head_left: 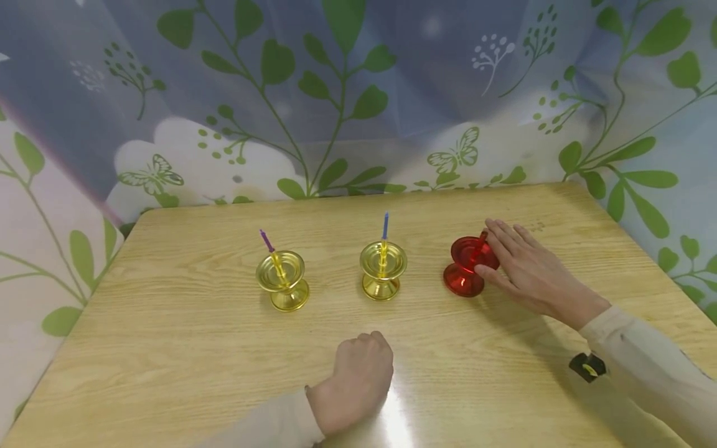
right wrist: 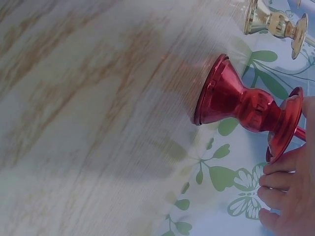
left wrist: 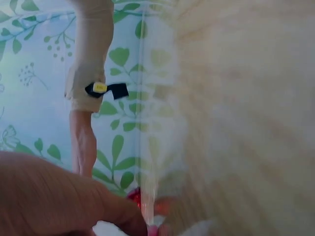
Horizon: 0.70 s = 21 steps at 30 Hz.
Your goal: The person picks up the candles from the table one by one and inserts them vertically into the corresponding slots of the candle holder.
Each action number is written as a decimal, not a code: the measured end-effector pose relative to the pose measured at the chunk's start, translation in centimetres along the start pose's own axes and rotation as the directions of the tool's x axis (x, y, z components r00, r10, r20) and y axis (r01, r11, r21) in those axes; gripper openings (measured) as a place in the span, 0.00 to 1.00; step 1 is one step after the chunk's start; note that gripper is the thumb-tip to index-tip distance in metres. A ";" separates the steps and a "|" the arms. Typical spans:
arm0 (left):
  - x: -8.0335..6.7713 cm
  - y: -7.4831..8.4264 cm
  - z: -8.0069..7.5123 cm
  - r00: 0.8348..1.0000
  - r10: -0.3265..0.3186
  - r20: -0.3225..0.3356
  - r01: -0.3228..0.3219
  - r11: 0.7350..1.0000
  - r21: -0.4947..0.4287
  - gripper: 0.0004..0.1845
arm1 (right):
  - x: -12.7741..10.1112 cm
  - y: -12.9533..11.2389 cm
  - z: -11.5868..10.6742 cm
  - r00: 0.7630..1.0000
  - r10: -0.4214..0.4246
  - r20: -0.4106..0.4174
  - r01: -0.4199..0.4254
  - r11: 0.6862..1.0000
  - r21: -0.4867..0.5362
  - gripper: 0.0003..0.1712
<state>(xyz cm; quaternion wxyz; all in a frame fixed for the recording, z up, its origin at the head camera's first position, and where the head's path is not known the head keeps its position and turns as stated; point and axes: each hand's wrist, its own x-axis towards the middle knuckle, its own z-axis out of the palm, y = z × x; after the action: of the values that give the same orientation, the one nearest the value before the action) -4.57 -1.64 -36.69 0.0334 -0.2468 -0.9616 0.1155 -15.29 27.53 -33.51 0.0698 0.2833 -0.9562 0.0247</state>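
Three candle holders stand in a row. The left gold holder (head_left: pixel 290 297) has a purple candle (head_left: pixel 266 241), tilted left. An upright blue candle (head_left: pixel 385 225) tops the middle gold holder (head_left: pixel 381 287). Rightmost is a red candle holder (head_left: pixel 463 280) with a thin red stem (head_left: pixel 478 249). My right hand (head_left: pixel 521 267) lies against its right side, fingers fairly straight, thumb at the dish rim. The right wrist view shows fingertips (right wrist: pixel 275 179) close by the red dish. Near the front my left hand (head_left: pixel 361 376) is curled; a small pink thing (left wrist: pixel 153 230) shows at its fingertips, mostly hidden.
All holders stand on a light wooden table (head_left: pixel 185 348). A patterned curtain (head_left: pixel 364 155) with green leaves and butterflies hangs behind and along both sides. A black strap with a yellow tag (head_left: pixel 588 367) is on the right sleeve.
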 end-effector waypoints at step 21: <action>1.7 -1.3 -1.0 0.998 0.005 -0.066 -0.023 0.962 -0.273 0.19 | 0.0 0.1 -0.2 0.998 0.002 0.060 -0.003 1.000 0.020 0.43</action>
<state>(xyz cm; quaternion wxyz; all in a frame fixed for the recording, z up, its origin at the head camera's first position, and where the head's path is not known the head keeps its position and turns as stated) -6.51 -1.72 -35.43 0.0292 -0.2596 -0.9649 -0.0264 -15.32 27.58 -33.34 0.0383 0.2832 -0.9579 0.0258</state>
